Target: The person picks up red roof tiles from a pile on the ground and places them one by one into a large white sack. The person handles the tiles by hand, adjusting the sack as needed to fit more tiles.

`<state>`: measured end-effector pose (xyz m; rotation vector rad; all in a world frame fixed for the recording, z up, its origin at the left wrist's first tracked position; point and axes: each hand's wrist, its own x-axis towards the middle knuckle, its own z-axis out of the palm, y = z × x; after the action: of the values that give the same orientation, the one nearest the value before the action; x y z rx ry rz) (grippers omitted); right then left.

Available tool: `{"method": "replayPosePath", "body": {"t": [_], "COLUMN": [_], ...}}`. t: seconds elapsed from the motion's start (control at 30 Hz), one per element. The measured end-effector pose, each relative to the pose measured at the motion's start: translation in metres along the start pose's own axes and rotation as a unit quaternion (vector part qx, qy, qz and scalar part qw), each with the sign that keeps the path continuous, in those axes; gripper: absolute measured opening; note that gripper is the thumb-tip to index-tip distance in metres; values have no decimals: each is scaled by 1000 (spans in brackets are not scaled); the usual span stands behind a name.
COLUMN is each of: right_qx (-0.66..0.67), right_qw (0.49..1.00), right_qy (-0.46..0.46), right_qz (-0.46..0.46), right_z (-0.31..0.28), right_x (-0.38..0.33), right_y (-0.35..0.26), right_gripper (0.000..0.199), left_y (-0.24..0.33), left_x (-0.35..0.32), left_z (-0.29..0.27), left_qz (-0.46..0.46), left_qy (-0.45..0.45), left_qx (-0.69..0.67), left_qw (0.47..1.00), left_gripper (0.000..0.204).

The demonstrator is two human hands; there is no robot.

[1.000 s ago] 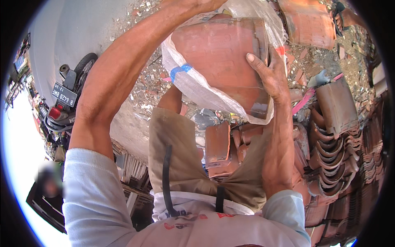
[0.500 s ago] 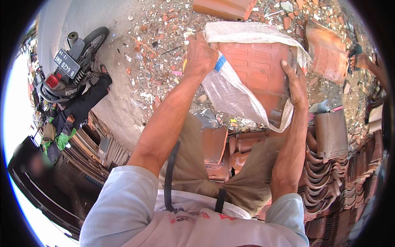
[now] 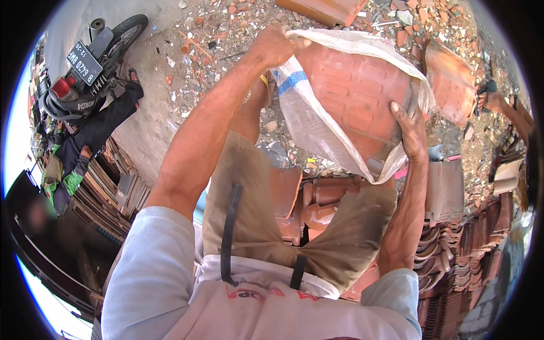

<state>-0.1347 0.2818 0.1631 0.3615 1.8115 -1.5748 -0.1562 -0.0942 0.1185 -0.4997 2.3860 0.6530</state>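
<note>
A white woven sack with a blue stripe is wrapped around a terracotta roof tile, whose ribbed face shows through the wide mouth. At the upper left corner, my left hand is closed on the bunched rim of the sack. My right hand grips the right side, its thumb lying over the tile's edge and its fingers hidden behind the sack. The tile's lower end is partly covered by the sack, above my knees.
Another roof tile lies on rubble at right, beside another person's hand. Stacked tiles stand at lower right; more lie between my legs. A motorbike and a person in dark trousers are at left.
My left hand has moved up a little, carrying the sack's corner with it. The right hand keeps its hold on the tile's edge. The whole view has shifted slightly.
</note>
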Motion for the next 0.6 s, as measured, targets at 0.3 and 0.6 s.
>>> {"method": "replayPosePath", "body": {"t": [0.3, 0.6], "right_qx": [-21, 67], "right_qw": [998, 997], "right_qy": [31, 38], "right_qz": [-53, -6], "right_z": [-1, -8], "right_x": [1, -26], "right_y": [13, 5], "right_gripper": [96, 97], "left_y": [5, 33], "left_x": [70, -56], "left_z": [45, -32], "left_qz": [-112, -32], "left_qy": [59, 19], "left_qx": [-203, -274], "left_qw": [971, 961], "left_gripper": [22, 30]}}
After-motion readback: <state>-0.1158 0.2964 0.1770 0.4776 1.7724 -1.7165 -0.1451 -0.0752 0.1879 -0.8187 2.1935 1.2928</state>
